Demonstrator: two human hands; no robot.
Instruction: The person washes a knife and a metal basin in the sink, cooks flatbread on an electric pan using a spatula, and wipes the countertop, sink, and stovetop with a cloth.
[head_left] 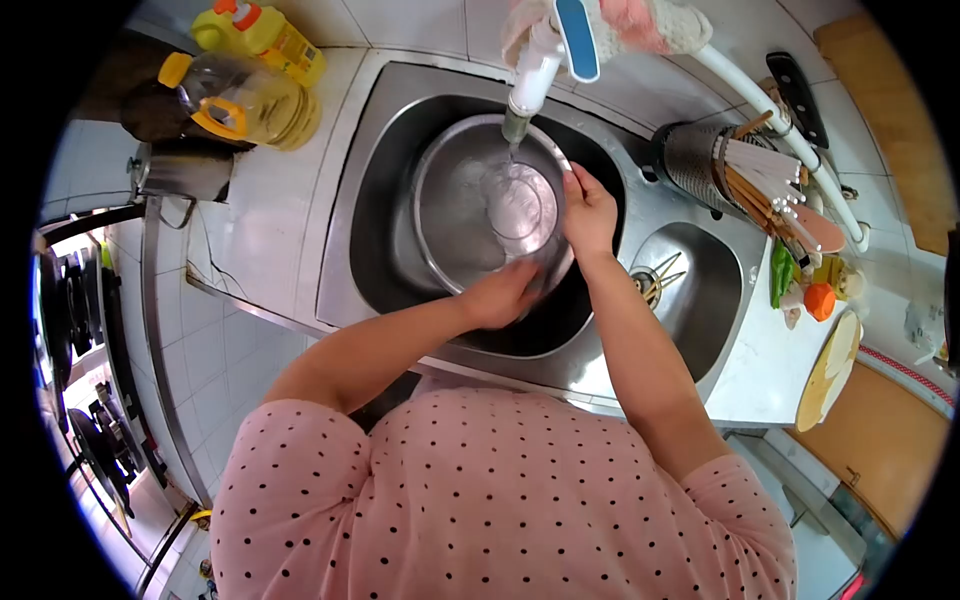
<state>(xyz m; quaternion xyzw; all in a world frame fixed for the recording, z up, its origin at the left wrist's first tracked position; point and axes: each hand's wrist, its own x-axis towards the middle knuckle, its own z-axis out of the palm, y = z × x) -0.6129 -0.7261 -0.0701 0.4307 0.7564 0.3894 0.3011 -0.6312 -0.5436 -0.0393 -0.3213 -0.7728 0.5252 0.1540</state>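
A round stainless steel basin (445,215) sits tilted in the large sink bowl (385,265), under a thin stream of water from the faucet (530,85). Water shows at the basin's bottom. My right hand (590,212) grips the basin's right rim, thumb on the edge and the other fingers partly hidden behind it. At the near side, my left hand (500,295) reaches over the rim into the basin. Motion smears its fingers, so I cannot make out whether they hold anything.
On the left counter stand an oil bottle (260,105) and a yellow pump bottle (280,45). Several chopsticks (665,280) lie in the small sink bowl (710,300). A metal utensil holder (695,160), green peppers (780,270) and a carrot piece (820,300) are at right.
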